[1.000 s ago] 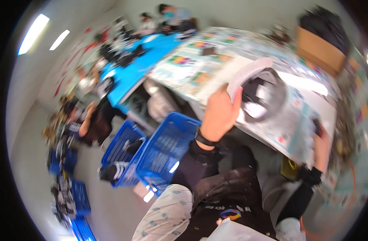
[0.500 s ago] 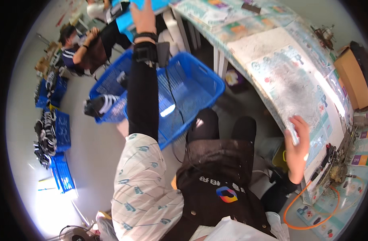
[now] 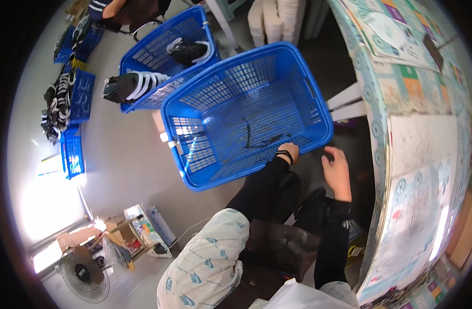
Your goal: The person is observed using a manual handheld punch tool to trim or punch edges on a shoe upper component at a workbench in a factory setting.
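Observation:
A large blue plastic basket (image 3: 246, 180) with mesh walls stands on the floor in front of me. A few thin dark strips (image 3: 247, 132) lie on its bottom. My left hand (image 3: 290, 151) is closed over the basket's near rim, toward the right corner; its fingertips are partly hidden. Just right of that corner my right hand (image 3: 337, 172) hangs apart from the basket, thumb and fingers spread, holding nothing. Behind the large basket, to the left, is a second blue basket (image 3: 166, 31). A black and white shoe (image 3: 130, 86) lies over its near edge, and another shoe (image 3: 188, 51) is inside.
A worktable (image 3: 426, 134) covered with patterned sheets runs along my right, its white legs (image 3: 345, 103) beside the basket. Several shoe-filled blue crates (image 3: 82, 95) line the left wall. A fan (image 3: 84, 273) stands at lower left. Another person (image 3: 130, 10) sits at the far left.
My left hand has come down from the far blue surface to the basket's rim. My right hand has left the table's edge and dropped beside the basket. The view has shifted toward the baskets.

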Demonstrator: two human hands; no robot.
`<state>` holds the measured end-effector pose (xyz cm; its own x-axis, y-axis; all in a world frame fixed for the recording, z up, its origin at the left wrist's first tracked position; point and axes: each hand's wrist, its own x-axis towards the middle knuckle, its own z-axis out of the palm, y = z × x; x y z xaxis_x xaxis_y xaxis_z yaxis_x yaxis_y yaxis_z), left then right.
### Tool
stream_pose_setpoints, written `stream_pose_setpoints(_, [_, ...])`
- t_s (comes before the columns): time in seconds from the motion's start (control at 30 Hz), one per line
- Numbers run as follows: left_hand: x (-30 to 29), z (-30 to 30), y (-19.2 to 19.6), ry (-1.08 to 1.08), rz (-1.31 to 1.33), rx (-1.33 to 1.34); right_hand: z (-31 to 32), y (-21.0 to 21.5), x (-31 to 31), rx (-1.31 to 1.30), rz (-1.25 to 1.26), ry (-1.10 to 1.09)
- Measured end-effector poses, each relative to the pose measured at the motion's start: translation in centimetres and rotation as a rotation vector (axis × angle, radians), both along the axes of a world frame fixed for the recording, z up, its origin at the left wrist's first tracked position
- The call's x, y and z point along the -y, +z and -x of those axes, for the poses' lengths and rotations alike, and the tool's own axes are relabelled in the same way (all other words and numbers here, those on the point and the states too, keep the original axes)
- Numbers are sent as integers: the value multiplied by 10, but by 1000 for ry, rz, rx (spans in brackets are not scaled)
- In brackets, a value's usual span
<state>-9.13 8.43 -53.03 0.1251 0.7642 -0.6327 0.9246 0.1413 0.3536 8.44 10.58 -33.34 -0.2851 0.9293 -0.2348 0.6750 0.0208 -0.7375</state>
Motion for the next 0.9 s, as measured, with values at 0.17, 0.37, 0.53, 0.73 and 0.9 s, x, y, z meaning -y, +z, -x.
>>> stream_pose_setpoints(0.17, [27, 43, 56, 155, -114, 41, 52, -76, -83, 415, -362, -29])
stream_pose_setpoints(0.37, [155, 112, 121, 297, 31, -83, 114, -155, -107, 34, 402, 60])
stream_pose_setpoints(0.53, [246, 156, 149, 443, -63, -32, 203, -119, -51, 8, 752, 36])
stream_pose_setpoints(0.73, [375, 200, 240, 1768, -803, -387, 370, -26, 60, -101, 850, 415])
stream_pose_setpoints(0.9, [470, 224, 200, 2718, -774, 1896, 532, 102, 216, 104, 312, 649])
